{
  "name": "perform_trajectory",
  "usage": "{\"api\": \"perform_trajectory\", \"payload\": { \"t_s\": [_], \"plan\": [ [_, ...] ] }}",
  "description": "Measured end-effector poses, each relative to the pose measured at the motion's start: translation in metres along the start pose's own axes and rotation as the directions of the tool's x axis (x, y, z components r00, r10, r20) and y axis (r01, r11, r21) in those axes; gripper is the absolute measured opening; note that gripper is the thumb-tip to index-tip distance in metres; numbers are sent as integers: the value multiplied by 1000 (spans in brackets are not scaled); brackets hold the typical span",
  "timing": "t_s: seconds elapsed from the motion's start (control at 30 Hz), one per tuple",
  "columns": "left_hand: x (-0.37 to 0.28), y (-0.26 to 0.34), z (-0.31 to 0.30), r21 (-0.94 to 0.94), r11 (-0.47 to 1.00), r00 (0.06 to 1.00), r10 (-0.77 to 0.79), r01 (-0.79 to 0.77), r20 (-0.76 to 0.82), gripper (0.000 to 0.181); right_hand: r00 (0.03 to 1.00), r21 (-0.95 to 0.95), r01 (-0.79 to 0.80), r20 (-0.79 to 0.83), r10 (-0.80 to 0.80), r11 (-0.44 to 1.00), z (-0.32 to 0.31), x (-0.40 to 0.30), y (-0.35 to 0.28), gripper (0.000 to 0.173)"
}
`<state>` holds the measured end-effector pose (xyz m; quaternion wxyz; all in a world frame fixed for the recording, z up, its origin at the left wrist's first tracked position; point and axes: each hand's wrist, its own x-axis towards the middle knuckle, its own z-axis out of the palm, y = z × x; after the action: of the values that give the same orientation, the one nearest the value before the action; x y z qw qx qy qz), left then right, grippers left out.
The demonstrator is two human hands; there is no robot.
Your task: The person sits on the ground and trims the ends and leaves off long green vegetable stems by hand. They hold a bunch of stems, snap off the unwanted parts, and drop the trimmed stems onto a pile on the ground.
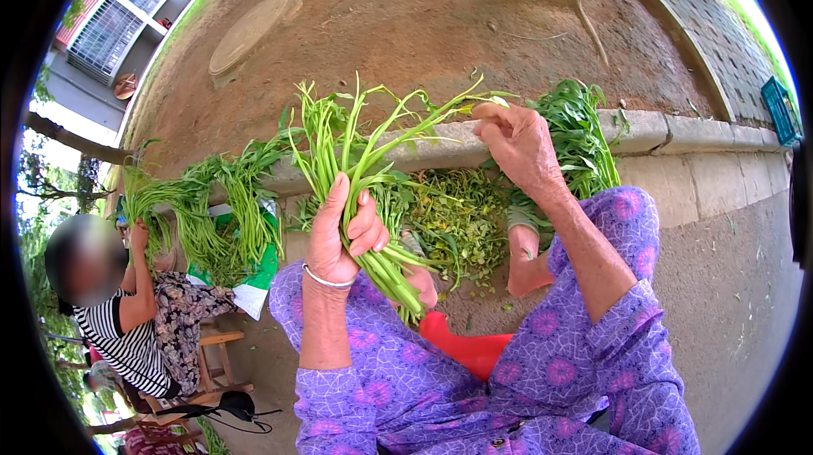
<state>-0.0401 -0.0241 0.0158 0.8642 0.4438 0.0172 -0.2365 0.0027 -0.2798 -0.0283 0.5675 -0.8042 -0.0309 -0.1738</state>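
My left hand (346,232) is wrapped around a bunch of leafy green stems (387,274), which look like water spinach. The cut ends point down towards my lap, and the thin tips fan out above the fist. At the tip of one long stem is my right hand (524,143), its thumb and forefinger curled together. Whether a leaf is pinched between them is hidden. Below the hands, a pile of plucked leaves and yellowed scraps (463,220) covers the ground between my feet. More leafy stems (575,137) lie over the kerb beyond my right hand.
A stone kerb (692,133) runs across in front, with bare soil (394,16) behind it. To the left, a seated person (136,321) handles greens heaped (238,220) on a green-and-white sack (270,242). A teal crate (780,112) stands far right.
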Motion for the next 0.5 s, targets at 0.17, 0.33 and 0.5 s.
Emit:
{"api": "perform_trajectory", "payload": {
  "t_s": [0.17,0.33,0.5],
  "plan": [
    [0,-1,3,13,1000,1000,-18,18,-2,38,998,5,51,-34,-51,999,1,2,-1,24],
    [0,-3,2,4,999,999,-38,38,-8,38,993,-106,110,47,-105,988,2,2,-10,21],
    [2,-3,-1,34,998,999,-46,45,26,38,977,-203,209,2,-213,957,5,0,-2,17]
  ]
}}
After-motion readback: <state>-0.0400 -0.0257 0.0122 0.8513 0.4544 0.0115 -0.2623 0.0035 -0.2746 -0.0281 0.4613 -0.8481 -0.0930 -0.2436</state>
